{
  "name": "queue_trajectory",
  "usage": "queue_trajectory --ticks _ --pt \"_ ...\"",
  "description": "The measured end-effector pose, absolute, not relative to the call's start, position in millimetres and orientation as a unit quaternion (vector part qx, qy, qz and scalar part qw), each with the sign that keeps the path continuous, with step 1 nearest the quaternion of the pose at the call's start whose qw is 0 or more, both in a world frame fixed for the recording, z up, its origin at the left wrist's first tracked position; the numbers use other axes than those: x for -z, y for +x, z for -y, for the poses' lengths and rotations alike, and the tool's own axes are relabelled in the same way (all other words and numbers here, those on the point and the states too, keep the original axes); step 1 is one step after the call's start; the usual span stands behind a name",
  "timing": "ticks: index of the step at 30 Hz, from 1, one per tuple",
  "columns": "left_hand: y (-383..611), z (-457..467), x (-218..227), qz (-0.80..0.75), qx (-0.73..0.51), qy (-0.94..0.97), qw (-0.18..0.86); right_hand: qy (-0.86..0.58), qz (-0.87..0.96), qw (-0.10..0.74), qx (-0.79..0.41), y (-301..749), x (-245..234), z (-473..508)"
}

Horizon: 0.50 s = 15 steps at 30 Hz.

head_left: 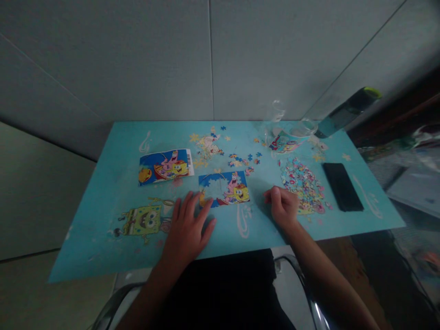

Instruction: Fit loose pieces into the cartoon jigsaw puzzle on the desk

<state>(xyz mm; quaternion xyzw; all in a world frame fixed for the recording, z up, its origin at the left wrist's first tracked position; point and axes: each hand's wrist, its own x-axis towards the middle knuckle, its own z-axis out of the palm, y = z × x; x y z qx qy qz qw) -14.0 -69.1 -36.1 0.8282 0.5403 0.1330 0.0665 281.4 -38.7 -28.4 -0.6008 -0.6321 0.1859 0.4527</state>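
A partly assembled jigsaw puzzle point(238, 191) with a blue border and cartoon figures lies in front of me, with a gap in its upper left and middle. My left hand point(187, 225) rests flat with fingers spread, fingertips at the puzzle's lower left corner. To the puzzle's right, my right hand point(284, 207) is curled closed over the table; whether a piece is in its fingers is hidden. Beside it spreads a pile of small puzzle pieces point(302, 179). Several loose blue and yellow pieces point(238, 160) lie behind the puzzle. A card with the matching picture point(167, 166) lies to its left.
The turquoise table point(103, 197) has cartoon prints and stands against a grey wall point(154, 59). At the back right are a printed clear tub point(292, 141), a clear cup point(276, 112) and a leaning dark bottle point(349, 112). A black phone-like slab point(343, 187) lies at the right.
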Motion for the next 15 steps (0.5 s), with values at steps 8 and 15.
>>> queue_trajectory --ticks 8,15 --pt "-14.9 70.6 39.3 -0.535 -0.136 0.832 0.060 -0.597 0.660 0.393 -0.229 279.3 26.4 34.6" --pt "-20.8 69.7 48.8 -0.521 -0.134 0.841 0.046 -0.605 0.675 0.336 -0.255 278.1 31.9 29.7"
